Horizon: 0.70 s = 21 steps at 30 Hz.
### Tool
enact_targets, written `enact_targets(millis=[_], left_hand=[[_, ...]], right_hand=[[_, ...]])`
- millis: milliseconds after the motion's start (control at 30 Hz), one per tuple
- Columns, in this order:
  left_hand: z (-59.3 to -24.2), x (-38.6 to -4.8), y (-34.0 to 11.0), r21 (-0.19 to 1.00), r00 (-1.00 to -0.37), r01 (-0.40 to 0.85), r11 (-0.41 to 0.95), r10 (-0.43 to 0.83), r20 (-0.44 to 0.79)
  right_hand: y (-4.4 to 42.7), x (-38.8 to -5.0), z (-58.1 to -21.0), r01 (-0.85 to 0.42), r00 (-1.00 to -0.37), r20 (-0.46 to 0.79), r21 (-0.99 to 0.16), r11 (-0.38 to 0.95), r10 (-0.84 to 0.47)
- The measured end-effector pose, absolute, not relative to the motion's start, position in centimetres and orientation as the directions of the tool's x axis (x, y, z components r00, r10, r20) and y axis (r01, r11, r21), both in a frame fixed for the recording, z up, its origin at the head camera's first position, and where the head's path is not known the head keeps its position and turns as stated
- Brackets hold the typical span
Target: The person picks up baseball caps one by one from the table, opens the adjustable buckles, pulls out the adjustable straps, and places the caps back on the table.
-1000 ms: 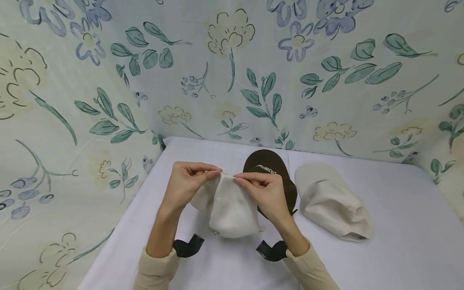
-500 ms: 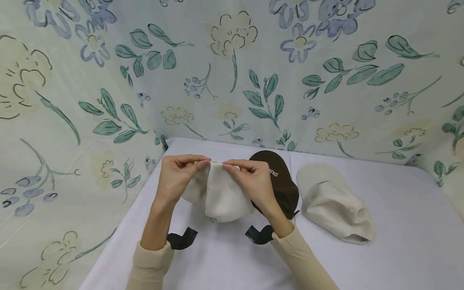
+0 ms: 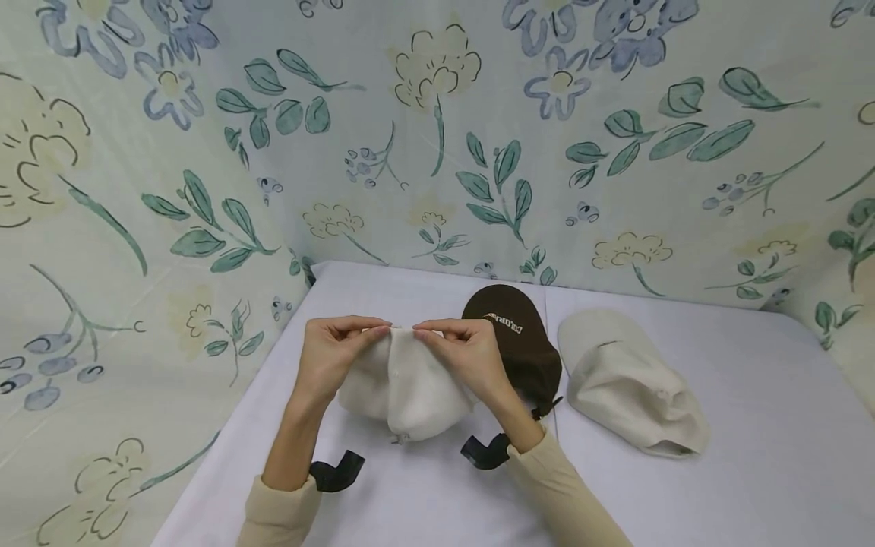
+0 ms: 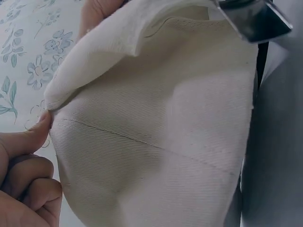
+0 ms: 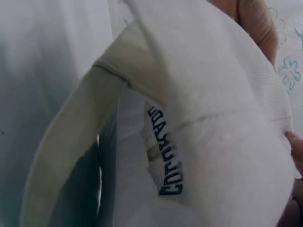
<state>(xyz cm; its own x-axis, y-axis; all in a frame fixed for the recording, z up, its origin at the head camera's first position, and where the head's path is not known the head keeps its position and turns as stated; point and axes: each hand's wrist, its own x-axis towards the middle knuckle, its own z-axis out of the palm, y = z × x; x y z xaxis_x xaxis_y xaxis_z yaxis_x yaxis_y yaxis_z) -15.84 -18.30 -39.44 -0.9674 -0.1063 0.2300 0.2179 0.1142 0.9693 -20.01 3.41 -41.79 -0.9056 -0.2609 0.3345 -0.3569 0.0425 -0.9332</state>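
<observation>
A cream baseball cap point(image 3: 427, 399) hangs between both hands above the white table, its crown folded along a seam. My left hand point(image 3: 330, 357) pinches the cap's top edge between thumb and fingers. Right beside it, my right hand point(image 3: 472, 353) pinches the same edge, with a small gap between the two hands. The left wrist view shows the cap's panel point(image 4: 151, 137) close up, with a stitched seam across it. In the right wrist view, dark block lettering point(image 5: 166, 156) shows partly inside a fold, and a strap point(image 5: 61, 146) curves down at the left.
A dark brown cap point(image 3: 522, 342) with white lettering lies just behind my right hand. Farther right lies another cream cap point(image 3: 629, 380), its crown crumpled. The white-covered table point(image 3: 752, 425) meets a floral curtain point(image 3: 437, 152) at the back. Black pieces point(image 3: 338, 471) are worn at both wrists.
Both hands have shifted left with the cream cap still pinched between them. They rose slightly, then came back down. The two other caps have stayed put.
</observation>
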Motion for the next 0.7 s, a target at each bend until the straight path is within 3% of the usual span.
enact_targets(millis=[700], left_hand=[[-42.1,-16.5,-19.3,0.971,-0.959,0.205,0.122,-0.174,0.224]], right_hand=[[1.4,-20.8,-44.4,-0.334,-0.913,0.324,-0.943,-0.002,-0.248]])
